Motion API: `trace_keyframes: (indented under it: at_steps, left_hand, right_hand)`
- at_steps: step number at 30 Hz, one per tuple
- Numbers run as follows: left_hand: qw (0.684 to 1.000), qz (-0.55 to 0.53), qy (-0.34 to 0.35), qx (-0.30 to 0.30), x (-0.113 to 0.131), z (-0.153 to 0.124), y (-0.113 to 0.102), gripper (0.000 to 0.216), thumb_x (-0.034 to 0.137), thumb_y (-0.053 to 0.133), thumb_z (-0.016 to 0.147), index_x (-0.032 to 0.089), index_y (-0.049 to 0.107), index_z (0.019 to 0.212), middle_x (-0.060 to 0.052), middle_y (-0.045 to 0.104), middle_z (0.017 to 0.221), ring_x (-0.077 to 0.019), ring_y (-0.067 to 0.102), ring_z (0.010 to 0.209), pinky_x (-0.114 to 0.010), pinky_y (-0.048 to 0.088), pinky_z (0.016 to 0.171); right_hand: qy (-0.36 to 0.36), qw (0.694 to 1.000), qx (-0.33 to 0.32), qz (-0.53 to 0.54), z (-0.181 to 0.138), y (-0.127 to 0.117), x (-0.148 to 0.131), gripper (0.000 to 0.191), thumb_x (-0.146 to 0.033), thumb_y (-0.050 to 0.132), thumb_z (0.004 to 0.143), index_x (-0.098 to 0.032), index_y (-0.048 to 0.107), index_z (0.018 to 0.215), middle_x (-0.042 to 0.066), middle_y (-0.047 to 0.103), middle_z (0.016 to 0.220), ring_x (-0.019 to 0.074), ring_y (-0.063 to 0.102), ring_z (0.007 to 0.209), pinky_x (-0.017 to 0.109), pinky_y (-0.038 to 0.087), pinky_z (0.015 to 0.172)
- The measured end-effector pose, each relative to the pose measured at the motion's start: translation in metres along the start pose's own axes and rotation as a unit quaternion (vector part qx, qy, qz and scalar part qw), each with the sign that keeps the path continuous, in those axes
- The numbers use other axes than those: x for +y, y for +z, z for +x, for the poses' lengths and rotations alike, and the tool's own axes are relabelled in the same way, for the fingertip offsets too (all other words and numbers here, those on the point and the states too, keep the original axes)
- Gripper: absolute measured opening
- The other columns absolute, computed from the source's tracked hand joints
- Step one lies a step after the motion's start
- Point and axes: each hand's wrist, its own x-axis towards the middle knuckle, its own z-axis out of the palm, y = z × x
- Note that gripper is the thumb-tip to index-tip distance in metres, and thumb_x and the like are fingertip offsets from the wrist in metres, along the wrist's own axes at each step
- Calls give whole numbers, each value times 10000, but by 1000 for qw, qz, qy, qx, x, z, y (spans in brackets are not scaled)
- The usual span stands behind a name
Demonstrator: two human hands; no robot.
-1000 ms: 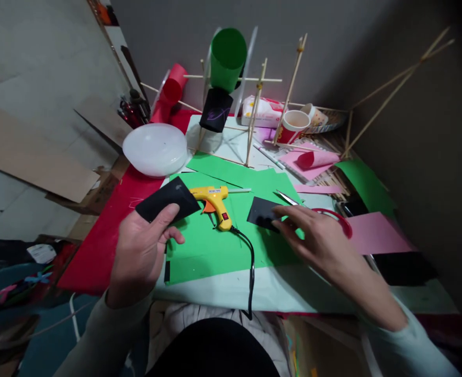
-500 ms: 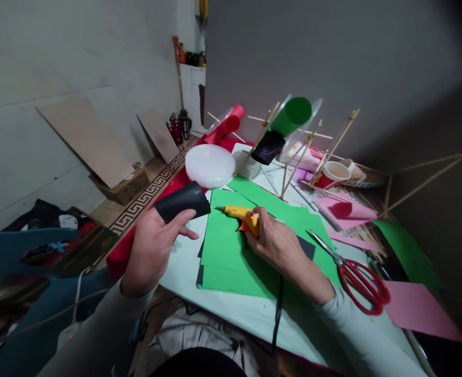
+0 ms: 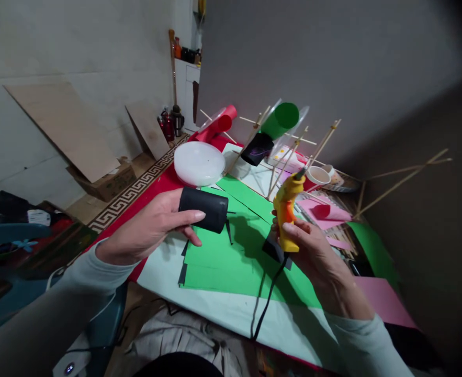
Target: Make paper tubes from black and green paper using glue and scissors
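Observation:
A black paper tube point(image 3: 205, 201) lies in the grip of my left hand point(image 3: 156, 222), its thumb along the near side and its fingers behind. In my right hand point(image 3: 313, 246) a yellow hot glue gun point(image 3: 288, 212) is held upright, nozzle up, its black cord point(image 3: 270, 298) hanging down over the table edge. Both are raised above green paper sheets point(image 3: 231, 262), where thin black strips point(image 3: 229, 233) lie. Behind them a green paper tube point(image 3: 280, 120) with clear discs and a black piece point(image 3: 257, 149) sits on a frame of wooden sticks point(image 3: 325, 139).
A white round lid-like dish point(image 3: 199, 162) stands at the table's far left, with a red paper tube point(image 3: 218, 124) behind it. Paper cups point(image 3: 317, 178), pink paper point(image 3: 383, 298) and another stick frame point(image 3: 403, 178) are at right. Cardboard sheets point(image 3: 58, 131) lean on the left wall.
My right hand has lifted the glue gun off the green paper and turned its nozzle from pointing left to pointing up. My left hand has moved right with the black tube. The view has shifted.

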Motion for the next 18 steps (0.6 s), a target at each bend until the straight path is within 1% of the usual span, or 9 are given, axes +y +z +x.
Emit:
trace_keyframes:
  at_steps: [3,5,6,7,10,12,14,16,18]
  left_hand:
    - [998,14,-25,-62,1,17,10,210,222,797,852,151,766,1047,-73,772,1044,-126,710,678,-201,626,570]
    - [996,13,-41,-77,0,29,18,221,206,791,851,147,766,1062,-88,768,1075,-152,713,739,-227,643,572]
    - [996,11,-48,-76,0,35,22,216,198,791,847,144,767,1055,-90,767,1071,-156,710,750,-228,643,567]
    - [996,7,-53,-73,0,41,26,207,190,794,841,142,770,1041,-88,767,1058,-155,705,750,-223,641,563]
    - [995,-12,-65,-71,2,55,39,203,176,812,815,144,785,1013,-83,773,1025,-140,682,724,-198,628,550]
    - [995,-27,-68,-66,1,62,46,232,173,834,792,156,791,1020,-73,775,1002,-139,673,721,-200,634,552]
    - [996,-42,-64,-53,-3,68,49,241,181,849,782,168,793,1017,-53,770,963,-127,657,686,-200,636,546]
    - [996,-57,-56,-36,-8,73,50,235,200,848,797,177,793,1024,-45,768,971,-115,647,664,-199,638,543]
    - [996,-68,-48,-23,-12,75,47,224,204,835,819,182,793,1037,-53,771,1017,-118,656,683,-193,634,534]
  right_hand:
    - [20,998,-14,55,-9,-11,3,494,-556,844,656,-184,705,950,6,582,724,104,484,550,249,410,492]
    - [20,997,-9,70,-11,-20,4,444,-543,821,721,-174,717,944,-4,576,685,73,395,476,230,322,430]
    - [15,997,0,75,-12,-26,3,414,-528,813,754,-174,717,945,-6,582,680,67,374,461,226,293,415]
    - [1,997,17,76,-12,-32,2,381,-505,810,782,-179,715,954,-3,602,702,66,380,465,224,290,415]
    - [-80,993,87,22,-11,-49,0,300,-419,833,811,-197,704,966,-6,629,786,82,460,562,213,350,472]
    - [-110,989,101,-12,-10,-56,1,256,-385,825,830,-207,699,963,-25,593,760,93,473,603,208,372,503]
    - [-95,992,82,19,-9,-57,3,231,-364,820,824,-209,689,935,-36,561,739,97,484,613,206,393,512]
    - [-65,991,61,100,-8,-54,4,250,-359,820,785,-201,686,926,-25,590,779,103,530,630,210,448,531]
    - [-39,984,40,171,-9,-48,4,282,-366,818,752,-187,689,926,-1,642,828,113,590,645,220,508,557]
